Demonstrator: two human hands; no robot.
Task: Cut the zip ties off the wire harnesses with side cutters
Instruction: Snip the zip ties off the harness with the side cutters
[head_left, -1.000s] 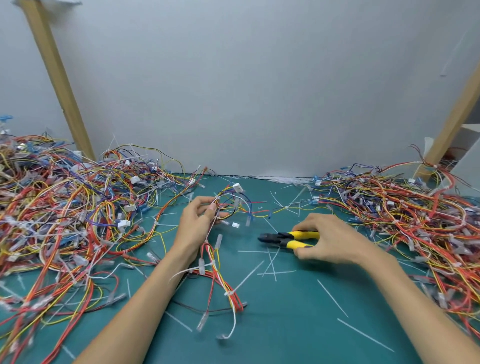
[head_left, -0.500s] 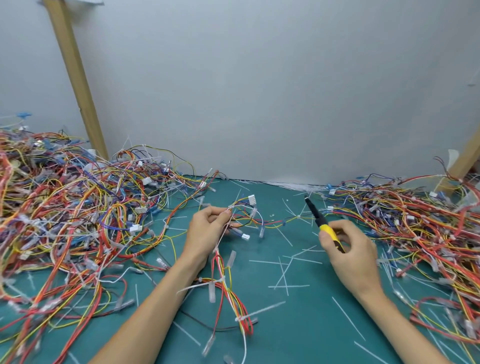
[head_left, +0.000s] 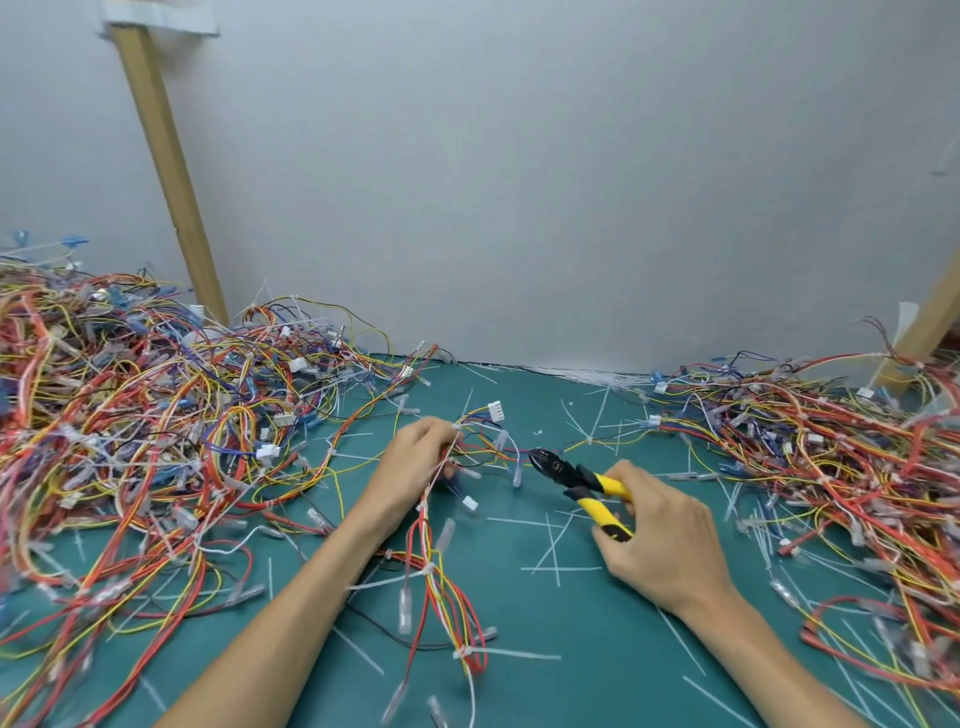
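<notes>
Left edge of bench (head_left: 597, 649): left heap (head_left: 130, 415) of wire harnesses, red, orange, yellow and blue leads tangled together, white plugs and clear sleeves throughout. It spreads to the back left corner.

Back left corner: wooden post (head_left: 166, 171), slanted against the grey wall (head_left: 519, 182).

Left of centre: left hand (head_left: 415, 467), fingers curled round one wire harness (head_left: 441, 597) near its far end. The harness runs from a white connector (head_left: 496, 412), through the fist, then toward the front edge. It carries an upper zip tie (head_left: 428, 571) beside the forearm and a lower zip tie (head_left: 462, 652) nearer the front edge, both still fastened.

Centre: side cutters (head_left: 576, 478), black head, yellow handles spread. Jaws point left at the loose leads just past the left hand; contact cannot be told.

Centre, on the bench: cut-off ties (head_left: 556, 540), thin white strips, scattered.

Right of centre: right hand (head_left: 660, 540), fingers wrapped round the cutter handles. The two hands are near each other but apart.

Right edge: right heap (head_left: 831, 441) of harnesses, mostly red and yellow.

Back right corner: second post (head_left: 930, 332), leaning.
</notes>
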